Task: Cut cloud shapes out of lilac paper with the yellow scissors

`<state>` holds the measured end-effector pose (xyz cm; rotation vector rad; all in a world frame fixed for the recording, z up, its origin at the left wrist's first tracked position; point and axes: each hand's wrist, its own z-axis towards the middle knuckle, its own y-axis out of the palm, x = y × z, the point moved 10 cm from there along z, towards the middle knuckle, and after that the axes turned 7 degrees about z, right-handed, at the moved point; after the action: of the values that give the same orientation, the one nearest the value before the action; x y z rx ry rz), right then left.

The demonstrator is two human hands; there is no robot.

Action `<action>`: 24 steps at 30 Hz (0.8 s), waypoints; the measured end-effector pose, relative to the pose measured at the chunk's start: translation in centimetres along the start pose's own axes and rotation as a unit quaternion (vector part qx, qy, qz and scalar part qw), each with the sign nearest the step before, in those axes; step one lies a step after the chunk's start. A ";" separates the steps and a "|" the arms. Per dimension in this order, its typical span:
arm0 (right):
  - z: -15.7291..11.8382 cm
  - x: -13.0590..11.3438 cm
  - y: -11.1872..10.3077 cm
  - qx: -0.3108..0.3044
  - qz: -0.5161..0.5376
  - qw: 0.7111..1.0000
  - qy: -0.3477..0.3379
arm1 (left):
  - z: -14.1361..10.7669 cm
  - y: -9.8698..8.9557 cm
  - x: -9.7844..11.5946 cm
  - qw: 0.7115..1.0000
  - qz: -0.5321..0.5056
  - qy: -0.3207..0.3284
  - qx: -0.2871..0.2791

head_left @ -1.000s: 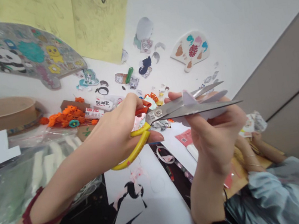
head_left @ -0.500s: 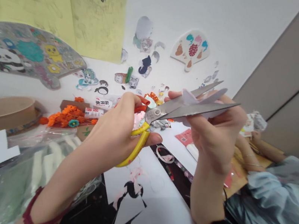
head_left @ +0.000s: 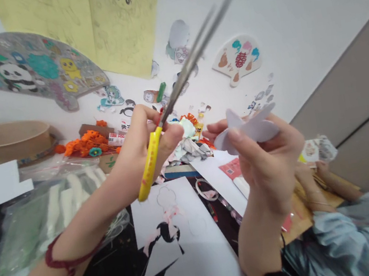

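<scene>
My left hand (head_left: 146, 151) grips a pair of scissors (head_left: 181, 75) by the yellow handle. The blades point up and to the right, nearly together, well apart from my other hand. Between the thumb and fingers of my right hand (head_left: 268, 166) is a piece of white paper (head_left: 255, 128) with several curved lobes. Below the hands lies a white sheet (head_left: 193, 234) bearing a faint pencil outline, a black round shape and torn pink paper bits. A heap of paper scraps (head_left: 191, 148) sits behind the hands.
At the left are a plastic bag (head_left: 21, 234) and a round wooden container (head_left: 7, 138). Orange flowers (head_left: 89, 143) lie near the wall. A roll of tape (head_left: 206, 189) rests mid-table. Another person's hands (head_left: 312, 178) hold a printed packet at the right.
The scissors have come away from the white paper and swung upward, their blades now nearly closed. My right hand still holds the paper in about the same place.
</scene>
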<state>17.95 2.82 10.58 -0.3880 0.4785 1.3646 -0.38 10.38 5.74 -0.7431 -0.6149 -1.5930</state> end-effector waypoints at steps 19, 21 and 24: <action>0.0 2.2 2.3 -0.140 -0.064 0.984 0.094 | -1.1 1.1 1.1 0.995 -0.080 -0.032 0.048; 0.1 2.2 2.4 -0.147 -0.057 0.983 0.092 | -1.2 0.8 1.5 0.996 -0.053 -0.030 0.061; 0.0 2.4 2.7 -0.157 -0.060 0.980 0.105 | -1.2 1.2 1.8 0.997 -0.057 -0.027 0.044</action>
<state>15.63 5.25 9.34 -0.8136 0.4056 1.2878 0.55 8.14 6.26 -0.6972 -0.7745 -1.6432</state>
